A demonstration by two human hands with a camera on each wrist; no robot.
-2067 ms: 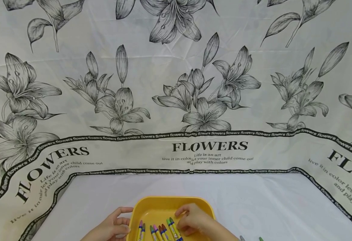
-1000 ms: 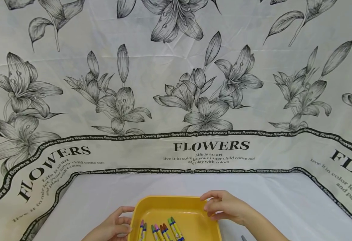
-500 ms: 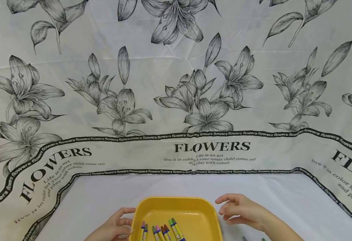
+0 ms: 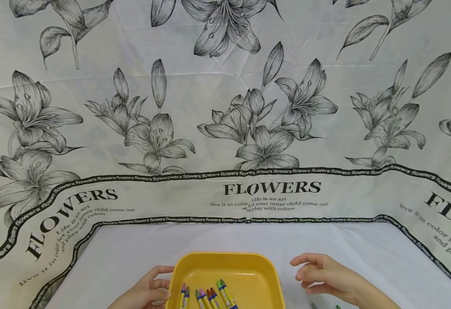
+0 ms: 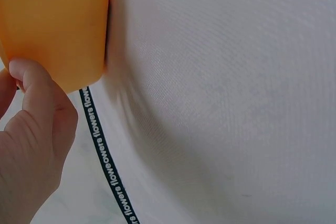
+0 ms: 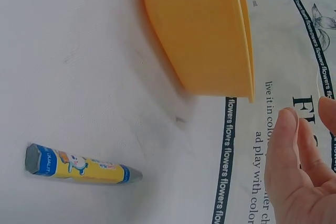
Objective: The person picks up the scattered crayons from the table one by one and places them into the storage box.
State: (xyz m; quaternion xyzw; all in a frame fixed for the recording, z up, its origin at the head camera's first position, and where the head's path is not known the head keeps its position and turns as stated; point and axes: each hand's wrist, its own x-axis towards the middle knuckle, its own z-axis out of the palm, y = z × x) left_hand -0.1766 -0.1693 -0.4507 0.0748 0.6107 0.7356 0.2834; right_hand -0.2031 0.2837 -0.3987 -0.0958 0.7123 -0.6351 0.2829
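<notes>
A yellow plastic tray point(image 4: 225, 262) sits on the white cloth, with several crayons point(image 4: 210, 296) lying in its front left part. The crayons have yellow wrappers with blue bands and pink, green and brown tips. At the tray's left side, my left hand point(image 4: 148, 289) holds its edge with thumb and fingers; the left wrist view shows them at the tray wall point(image 5: 58, 30). Beyond the right side hovers my right hand point(image 4: 327, 274), apart from the tray, holding nothing, fingers loosely bent. A grey crayon point(image 6: 81, 165) lies on the cloth below it in the right wrist view.
Grey point(image 4: 313, 305) and green point(image 4: 338, 307) crayon tips show at the bottom edge, right of the tray. Behind the white tabletop point(image 4: 140, 240) hangs a flower-printed cloth point(image 4: 225, 128), which also closes in both sides.
My right hand has come out of the tray, touched its right rim, then moved off to the right. The tray has shifted slightly right, with my left hand staying at its side.
</notes>
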